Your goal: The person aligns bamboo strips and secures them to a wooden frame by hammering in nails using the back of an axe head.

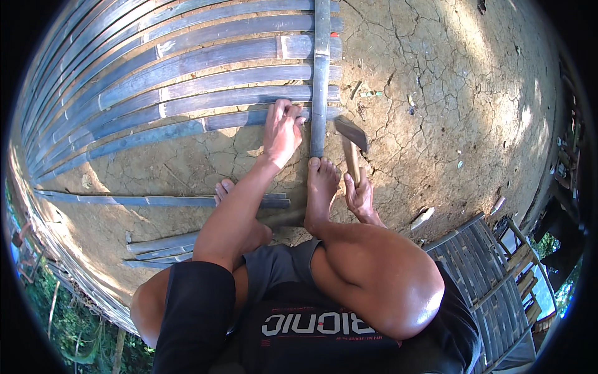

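Observation:
My left hand (281, 129) presses its fingers onto the lowest woven bamboo slat (187, 129), right beside an upright bamboo strip (320, 75) that crosses the slats. My right hand (359, 197) grips the wooden handle of a hatchet (351, 141), whose dark metal head hangs just right of that strip. My right foot (321, 190) rests on the ground below the strip's lower end. My left foot (224, 190) lies on a loose slat.
Several flat bamboo slats (156, 201) lie loose on cracked dry earth (448, 93). A woven bamboo panel (486, 262) and a wooden frame sit at lower right. Greenery shows at lower left beyond the edge.

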Demonstrator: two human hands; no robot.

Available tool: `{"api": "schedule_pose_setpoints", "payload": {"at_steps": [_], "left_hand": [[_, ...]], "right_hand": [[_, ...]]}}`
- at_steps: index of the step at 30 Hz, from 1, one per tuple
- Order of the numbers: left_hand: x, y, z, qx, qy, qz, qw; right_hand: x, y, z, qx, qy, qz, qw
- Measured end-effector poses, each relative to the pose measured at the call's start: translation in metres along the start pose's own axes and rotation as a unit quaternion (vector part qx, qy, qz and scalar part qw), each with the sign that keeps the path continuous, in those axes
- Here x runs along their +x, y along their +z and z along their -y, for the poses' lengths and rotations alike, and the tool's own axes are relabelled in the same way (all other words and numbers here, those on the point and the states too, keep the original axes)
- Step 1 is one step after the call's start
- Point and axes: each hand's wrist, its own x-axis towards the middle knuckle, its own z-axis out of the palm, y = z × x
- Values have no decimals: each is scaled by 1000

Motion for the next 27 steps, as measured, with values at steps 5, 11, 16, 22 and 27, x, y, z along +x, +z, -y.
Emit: {"api": "schedule_pose_setpoints", "payload": {"at_steps": [5,11,16,22,27], "left_hand": [[-2,-3,3,13,7,-13,1000],[2,0,-2,-6,10,1,1000],[-5,0,9,11,5,-4,1000],[-1,6,6,-14,15,-20,1000],[-5,0,6,4,19,-17,1000]], "right_hand": [[33,14,9,-2,30,52,998],[8,6,-5,66,-117,-129,982],[39,-3,20,-14,11,16,1000],[15,1,7,41,-94,-73,992],[37,9,34,73,13,60,995]]}}
